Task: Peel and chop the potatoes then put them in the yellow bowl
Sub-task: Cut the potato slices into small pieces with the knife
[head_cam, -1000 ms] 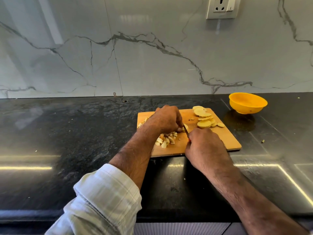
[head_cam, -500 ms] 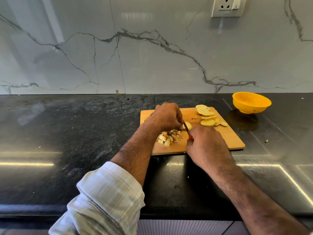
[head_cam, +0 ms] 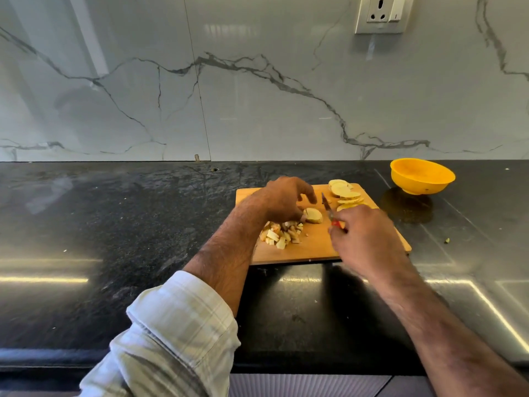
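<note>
Wood, stone, plastic and cloth

The cutting board (head_cam: 315,247) is matt, pale wood; the surface (head_cam: 128,224) is polished black stone, glossy enough to mirror light streaks. The yellow bowl (head_cam: 422,176) looks like smooth plastic (slightly shiny). The wall (head_cam: 257,96) is glossy veined marble. The rolled sleeve (head_cam: 177,333) is soft woven cloth.

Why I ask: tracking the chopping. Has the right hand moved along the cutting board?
Yes: the right hand has shifted rightward along the cutting board, toward the potato slices.
</note>
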